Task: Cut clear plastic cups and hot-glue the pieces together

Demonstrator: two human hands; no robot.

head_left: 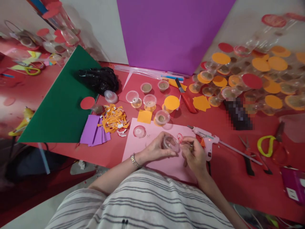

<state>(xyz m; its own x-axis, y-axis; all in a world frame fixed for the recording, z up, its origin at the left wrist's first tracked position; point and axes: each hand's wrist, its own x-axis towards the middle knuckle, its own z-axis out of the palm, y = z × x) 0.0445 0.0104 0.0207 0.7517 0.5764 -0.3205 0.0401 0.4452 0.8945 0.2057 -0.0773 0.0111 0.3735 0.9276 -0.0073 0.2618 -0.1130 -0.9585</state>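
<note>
My left hand [157,150], with a watch on its wrist, holds a clear plastic cup [171,143] tilted over a pink sheet [135,154]. Close to the cup's right side, my right hand [193,152] has its fingers pinched at a small red ring-like piece [179,138]. Part of that piece is hidden by the fingers. A round clear lid or cup [139,131] lies on the pink sheet left of my hands. Just right of my right hand rests a pink glue gun [207,138] with a long glue stick.
Clear cups [150,101] stand behind the sheet, near orange squares [144,116]. Orange scraps [114,118], purple papers [92,130] and a green board [59,101] are left. Red-handled cutter [188,101], pliers [247,159], scissors [267,146] and many assembled cups [252,81] are right.
</note>
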